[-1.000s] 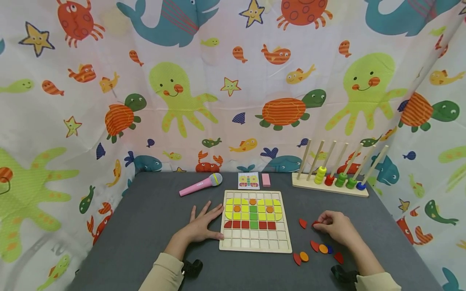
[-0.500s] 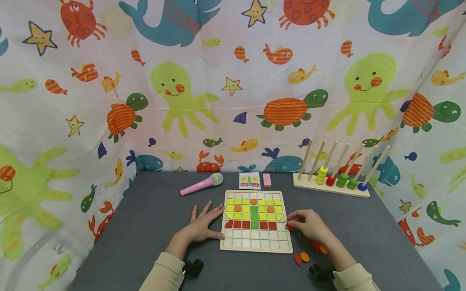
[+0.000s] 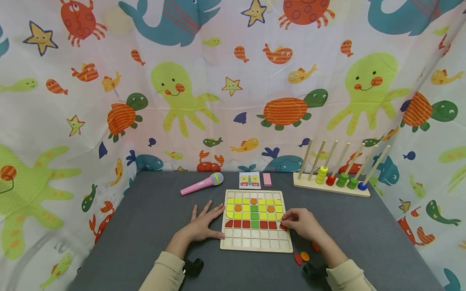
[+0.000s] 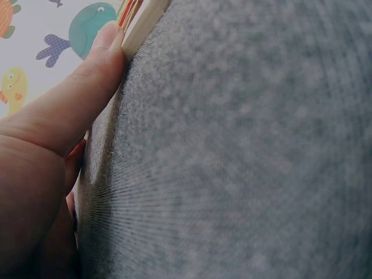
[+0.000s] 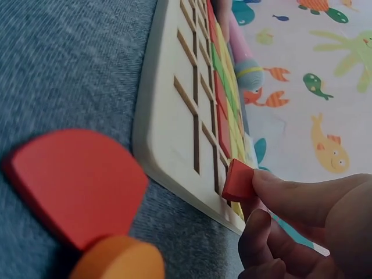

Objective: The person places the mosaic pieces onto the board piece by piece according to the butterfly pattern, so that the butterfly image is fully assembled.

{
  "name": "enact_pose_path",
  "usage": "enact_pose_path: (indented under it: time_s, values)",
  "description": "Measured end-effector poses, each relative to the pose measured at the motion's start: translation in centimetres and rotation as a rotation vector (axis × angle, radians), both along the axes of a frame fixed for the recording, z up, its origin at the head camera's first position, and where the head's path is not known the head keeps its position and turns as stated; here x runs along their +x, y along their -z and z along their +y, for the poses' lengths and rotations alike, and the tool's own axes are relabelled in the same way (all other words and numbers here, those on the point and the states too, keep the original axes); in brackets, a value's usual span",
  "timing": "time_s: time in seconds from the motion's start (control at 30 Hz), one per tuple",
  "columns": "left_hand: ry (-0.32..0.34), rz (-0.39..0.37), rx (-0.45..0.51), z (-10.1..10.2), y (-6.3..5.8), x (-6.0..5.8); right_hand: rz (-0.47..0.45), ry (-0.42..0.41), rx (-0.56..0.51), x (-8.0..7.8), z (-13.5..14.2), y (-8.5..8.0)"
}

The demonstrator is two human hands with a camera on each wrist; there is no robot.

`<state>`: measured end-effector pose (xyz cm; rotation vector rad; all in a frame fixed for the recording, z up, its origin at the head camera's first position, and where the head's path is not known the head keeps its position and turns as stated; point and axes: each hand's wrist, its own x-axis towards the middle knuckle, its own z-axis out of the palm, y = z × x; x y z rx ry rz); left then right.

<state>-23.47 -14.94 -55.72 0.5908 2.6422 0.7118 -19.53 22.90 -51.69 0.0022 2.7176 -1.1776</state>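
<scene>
A square wooden grid board [image 3: 256,244] lies on the grey table, its upper rows filled with yellow, orange, green and red pieces. My left hand [image 3: 201,226] has its fingers spread at the board's left edge; the thumb [image 4: 107,43] touches the rim in the left wrist view. Over the right end of the red row, my right hand [image 3: 303,223] pinches a red quarter-round piece [image 5: 239,181] between thumb and fingertips. It overlaps the board's right edge in the head view.
Near the board's lower right corner lie a red piece [image 3: 298,258] and an orange disc [image 3: 305,256]. Behind the board are a pattern card [image 3: 249,180], a pink block [image 3: 267,180] and a toy microphone [image 3: 202,184]. A bead-peg stand [image 3: 331,185] stands at back right.
My right hand has picked up the red piece from the table at right and carried it left to the board's red row. My left hand has stayed at the board's left edge.
</scene>
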Motion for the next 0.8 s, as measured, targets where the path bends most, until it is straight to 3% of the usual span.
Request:
enact_pose_path:
  time_s: [0.4,0.8]
  values:
    - [0.0,0.007,0.005,-0.04,0.16,0.03,0.016,-0.044,0.051,-0.27,-0.66,0.36]
    - [0.001,0.007,0.011,0.04,-0.08,0.13,0.041,0.014,0.091,-0.41,-0.12,0.44]
